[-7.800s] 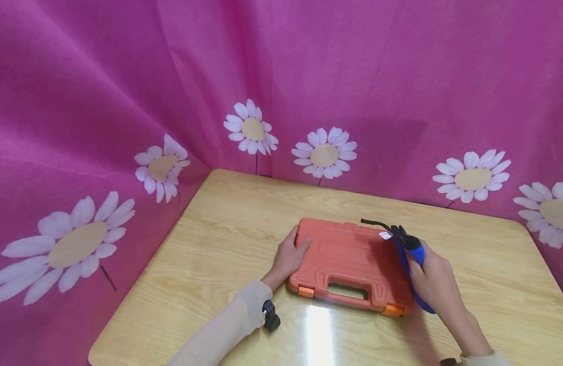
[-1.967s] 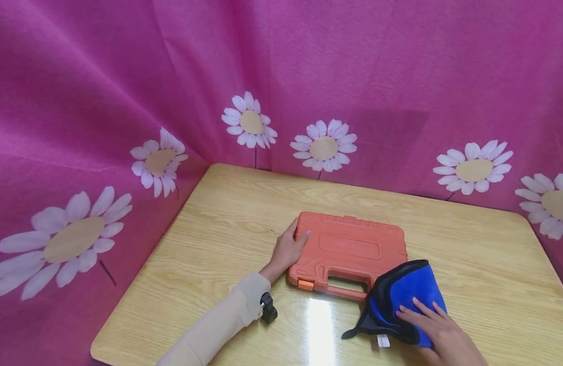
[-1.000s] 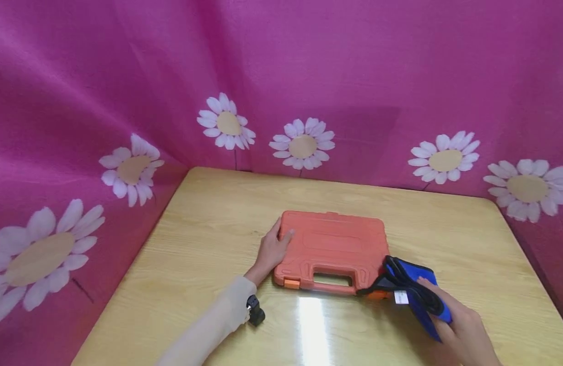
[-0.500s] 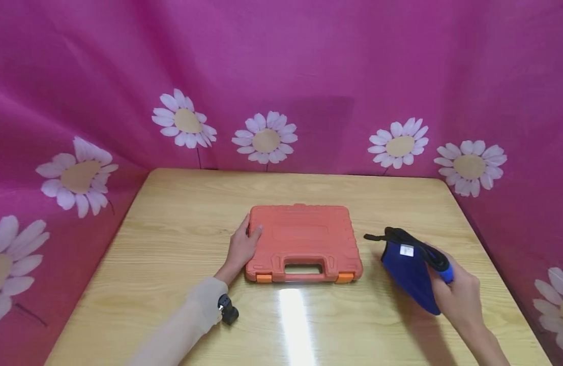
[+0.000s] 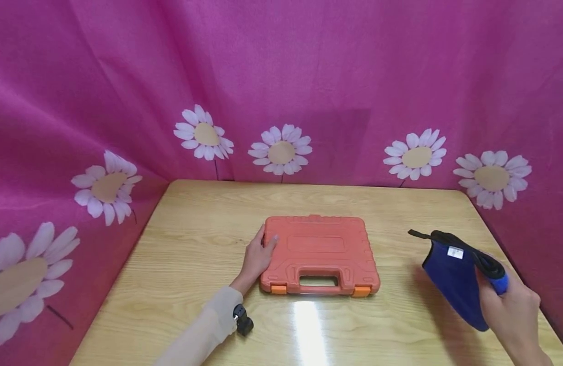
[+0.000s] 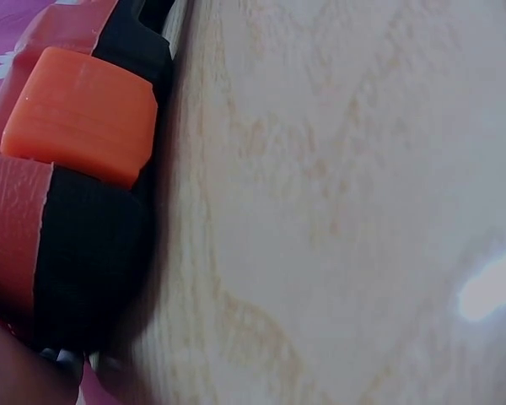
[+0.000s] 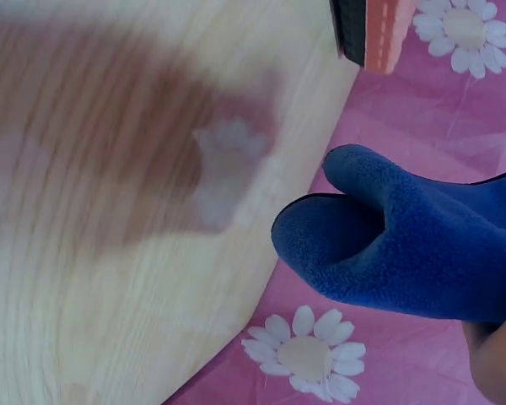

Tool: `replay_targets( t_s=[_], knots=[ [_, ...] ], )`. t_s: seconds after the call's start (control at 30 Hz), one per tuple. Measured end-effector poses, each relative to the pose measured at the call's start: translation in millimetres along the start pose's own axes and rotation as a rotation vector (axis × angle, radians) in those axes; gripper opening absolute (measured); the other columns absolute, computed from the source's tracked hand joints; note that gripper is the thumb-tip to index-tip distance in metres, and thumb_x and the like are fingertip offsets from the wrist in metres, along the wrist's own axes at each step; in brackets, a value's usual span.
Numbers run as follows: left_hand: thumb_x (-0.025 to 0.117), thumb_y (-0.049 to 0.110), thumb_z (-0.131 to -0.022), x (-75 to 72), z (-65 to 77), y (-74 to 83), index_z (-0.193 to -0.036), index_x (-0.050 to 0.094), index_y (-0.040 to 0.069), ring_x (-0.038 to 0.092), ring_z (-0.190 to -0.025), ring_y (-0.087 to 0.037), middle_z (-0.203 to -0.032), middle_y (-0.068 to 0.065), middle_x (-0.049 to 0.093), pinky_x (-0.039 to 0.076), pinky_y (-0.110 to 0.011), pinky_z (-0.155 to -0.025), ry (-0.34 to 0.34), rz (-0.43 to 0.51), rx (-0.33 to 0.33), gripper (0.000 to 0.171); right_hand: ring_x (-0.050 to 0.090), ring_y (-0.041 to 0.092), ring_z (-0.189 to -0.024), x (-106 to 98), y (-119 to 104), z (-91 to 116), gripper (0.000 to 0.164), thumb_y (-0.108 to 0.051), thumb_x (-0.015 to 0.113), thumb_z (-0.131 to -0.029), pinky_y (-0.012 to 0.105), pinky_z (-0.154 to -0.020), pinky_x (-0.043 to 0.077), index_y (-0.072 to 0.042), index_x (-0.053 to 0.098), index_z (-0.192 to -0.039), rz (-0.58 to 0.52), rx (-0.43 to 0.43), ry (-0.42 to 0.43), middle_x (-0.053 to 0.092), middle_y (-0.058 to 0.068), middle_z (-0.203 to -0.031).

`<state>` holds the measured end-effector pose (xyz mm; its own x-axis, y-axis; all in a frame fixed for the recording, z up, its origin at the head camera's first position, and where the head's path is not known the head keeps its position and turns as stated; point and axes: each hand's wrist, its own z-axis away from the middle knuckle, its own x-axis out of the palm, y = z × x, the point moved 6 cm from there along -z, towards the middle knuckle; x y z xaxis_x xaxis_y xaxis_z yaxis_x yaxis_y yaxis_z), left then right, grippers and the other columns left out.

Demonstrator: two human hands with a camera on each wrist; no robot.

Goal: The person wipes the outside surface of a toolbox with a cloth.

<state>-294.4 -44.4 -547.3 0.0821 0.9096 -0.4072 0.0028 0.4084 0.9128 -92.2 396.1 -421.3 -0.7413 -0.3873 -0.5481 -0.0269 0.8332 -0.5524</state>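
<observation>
A red plastic tool case (image 5: 315, 249) lies flat and closed on the table, its handle and orange latches facing me. My left hand (image 5: 257, 258) holds the case's left edge, thumb on the lid and fingers along the side. The left wrist view shows one orange latch (image 6: 80, 114) up close at the case's black lower edge. Off to the right of the case, my right hand (image 5: 512, 302) grips a folded blue cloth (image 5: 455, 279) with black trim, a white tag and a black loop. The cloth (image 7: 430, 245) hangs above the table, apart from the case.
The wooden table (image 5: 208, 208) has rounded corners, and a bright light reflection crosses its front. A magenta curtain (image 5: 308, 61) printed with daisies encloses the back and both sides.
My right hand has carried the blue cloth from over the case, past its right front corner, up and off to the right. My left hand stays on the case's left edge. The head view has shifted.
</observation>
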Motion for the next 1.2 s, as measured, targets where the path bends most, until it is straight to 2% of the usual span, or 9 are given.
replay_targets(
  t_s=[0.1, 0.2, 0.33, 0.37, 0.5, 0.67, 0.9, 1.03, 1.2],
  knots=[
    [0.054, 0.035, -0.104, -0.5, -1.1, -1.8, -0.156, 0.029, 0.001, 0.032, -0.143, -0.033, -0.155, -0.02, 0.036, 0.031, -0.047, -0.114, -0.003, -0.004, -0.006, 0.067, 0.035, -0.033, -0.089, -2.6, 7.2, -2.5, 0.022, -0.005, 0.067, -0.088, 0.004, -0.074, 0.031, 0.005, 0.071, -0.108, 0.027, 0.044, 0.021, 0.057, -0.042, -0.092],
    [0.054, 0.034, -0.104, 0.2, -1.3, -2.6, -0.156, 0.028, 0.001, 0.031, -0.144, -0.033, -0.156, -0.019, 0.035, 0.03, -0.047, -0.115, -0.012, -0.003, -0.016, 0.067, 0.06, -0.009, -0.099, -4.2, 14.7, -6.1, 0.026, -0.008, 0.065, -0.091, 0.001, -0.079, 0.027, 0.002, 0.071, -0.114, 0.059, 0.083, 0.027, 0.065, -0.032, -0.104],
    [0.054, 0.034, -0.104, 0.1, -1.4, -3.0, -0.156, 0.028, 0.001, 0.03, -0.144, -0.033, -0.157, -0.019, 0.034, 0.029, -0.047, -0.115, -0.01, -0.003, -0.028, 0.067, 0.061, 0.051, -0.098, -1.7, 21.7, -13.3, 0.028, -0.009, 0.061, -0.093, 0.017, -0.09, 0.042, 0.002, 0.069, -0.118, 0.095, 0.115, 0.012, 0.069, 0.024, -0.109],
    [0.054, 0.034, -0.104, -0.1, -1.5, -2.8, -0.156, 0.028, 0.001, 0.03, -0.144, -0.033, -0.157, -0.019, 0.034, 0.029, -0.047, -0.115, -0.008, -0.004, -0.029, 0.067, 0.059, 0.055, -0.096, -0.3, 23.2, -14.8, 0.029, -0.009, 0.061, -0.094, 0.026, -0.094, 0.045, 0.001, 0.068, -0.119, 0.093, 0.124, 0.004, 0.068, 0.025, -0.11],
    [0.054, 0.034, -0.104, 0.1, -2.3, -3.1, -0.156, 0.028, 0.001, 0.031, -0.144, -0.032, -0.157, -0.018, 0.034, 0.029, -0.047, -0.115, -0.002, -0.009, -0.031, 0.066, 0.057, 0.059, -0.099, 10.5, 27.2, -16.3, 0.031, -0.005, 0.059, -0.093, 0.06, -0.09, 0.043, 0.002, 0.066, -0.122, 0.072, 0.11, -0.046, 0.066, 0.031, -0.109],
    [0.054, 0.033, -0.104, 1.4, -2.4, -4.6, -0.157, 0.028, 0.002, 0.032, -0.143, -0.031, -0.157, -0.017, 0.035, 0.03, -0.047, -0.115, -0.004, 0.007, -0.042, 0.067, 0.056, 0.061, -0.101, 33.8, 28.9, -7.9, 0.034, 0.0, 0.057, -0.093, 0.069, -0.08, 0.041, 0.005, 0.062, -0.125, 0.06, 0.048, -0.191, 0.063, 0.035, -0.112],
    [0.054, 0.033, -0.104, 0.9, -1.7, -2.9, -0.156, 0.028, 0.002, 0.031, -0.144, -0.032, -0.157, -0.018, 0.034, 0.03, -0.047, -0.115, -0.003, 0.012, -0.034, 0.066, 0.059, 0.06, -0.096, 65.8, 23.8, 16.3, 0.038, 0.0, 0.061, -0.094, 0.068, -0.07, 0.046, 0.006, 0.058, -0.131, 0.032, -0.042, -0.398, 0.062, 0.038, -0.113],
    [0.054, 0.034, -0.104, 0.4, -1.8, -2.9, -0.156, 0.028, 0.002, 0.03, -0.144, -0.032, -0.157, -0.018, 0.033, 0.029, -0.047, -0.115, -0.003, 0.008, -0.029, 0.067, 0.06, 0.043, -0.079, 81.9, 20.7, 29.3, 0.045, 0.001, 0.065, -0.091, 0.05, -0.059, 0.048, 0.004, 0.057, -0.135, 0.025, -0.086, -0.525, 0.065, 0.032, -0.1],
    [0.054, 0.036, -0.104, 0.4, -2.1, -4.2, -0.157, 0.028, 0.002, 0.03, -0.144, -0.032, -0.157, -0.018, 0.033, 0.029, -0.047, -0.115, -0.002, 0.001, -0.034, 0.068, 0.061, 0.045, -0.097, 95.7, 18.8, 42.6, 0.05, 0.002, 0.068, -0.09, 0.052, -0.069, 0.05, 0.003, 0.054, -0.138, 0.01, -0.101, -0.66, 0.061, 0.036, -0.118]
  ],
)
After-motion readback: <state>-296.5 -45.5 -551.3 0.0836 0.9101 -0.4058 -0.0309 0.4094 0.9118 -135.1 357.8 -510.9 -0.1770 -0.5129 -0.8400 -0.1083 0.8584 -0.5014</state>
